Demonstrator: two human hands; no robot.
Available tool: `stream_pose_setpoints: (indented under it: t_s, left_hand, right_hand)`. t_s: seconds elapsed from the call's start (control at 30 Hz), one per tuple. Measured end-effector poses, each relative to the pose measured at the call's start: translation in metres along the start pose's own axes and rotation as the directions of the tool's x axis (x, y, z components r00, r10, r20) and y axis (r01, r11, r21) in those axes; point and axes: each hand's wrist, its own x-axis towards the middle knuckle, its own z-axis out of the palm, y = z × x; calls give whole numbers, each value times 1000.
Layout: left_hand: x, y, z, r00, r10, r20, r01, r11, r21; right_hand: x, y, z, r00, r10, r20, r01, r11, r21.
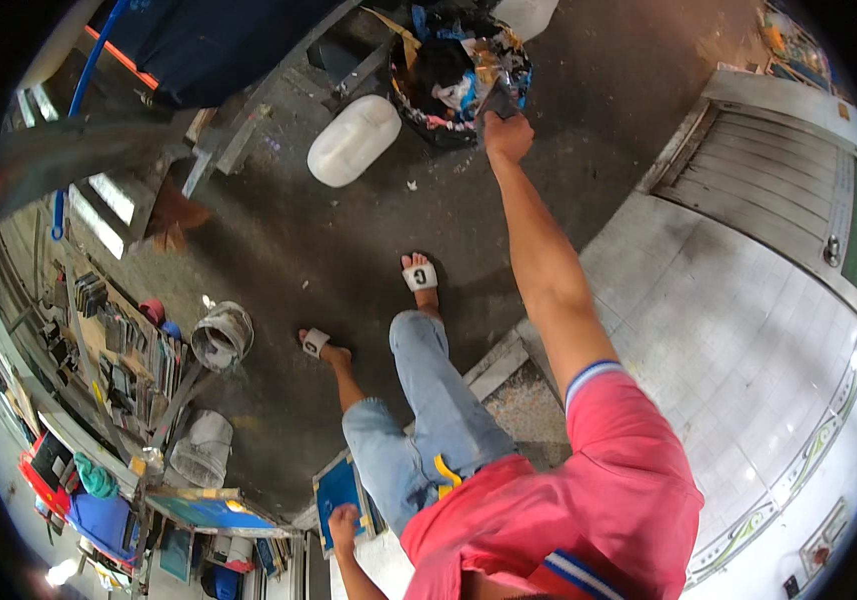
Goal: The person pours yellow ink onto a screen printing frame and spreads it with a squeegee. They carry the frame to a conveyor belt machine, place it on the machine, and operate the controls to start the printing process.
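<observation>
My right hand (509,135) is stretched forward, closed on a dark grey object (497,100) held over a round black bin (404,98) full of rags, scraps and crumpled wrappers. Down at the lower left, my left hand (344,523) hangs with curled fingers beside a blue framed screen (334,490); whether anything is inside those fingers I cannot make out. A white plastic jerrycan (354,140) lies on the floor just left of the bin. My feet in white slides are on the dark floor below it.
Metal framing (249,130) with dark cloth fills the upper left. Two dirty buckets (204,450) and a rack of boards (114,340) stand left, above more screens (209,510). A tiled raised floor (719,330) with a slatted metal door (739,180) lies right, its step edge beside my legs.
</observation>
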Motion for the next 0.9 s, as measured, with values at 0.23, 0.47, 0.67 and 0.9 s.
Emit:
stream_pose_setpoints:
  t_s: [0.23, 0.47, 0.67, 0.9]
  left_hand:
    - [-22, -20, 44, 977, -210, -45, 183, 922, -340]
    - [27, 39, 54, 999, -38, 33, 47, 929, -367]
    - [28, 49, 40, 1000, -19, -6, 16, 938, -347]
    - [26, 45, 45, 1000, 12, 4, -10, 948, -317]
  right_hand:
    - [28, 28, -64, 989, 84, -120, 26, 701, 712]
    - [50, 97, -114, 950, 228, 213, -299, 470, 831]
    - [41, 99, -121, 958, 74, 278, -287, 271, 919]
    - [-4, 58, -173, 932, -351, 91, 70, 421, 904]
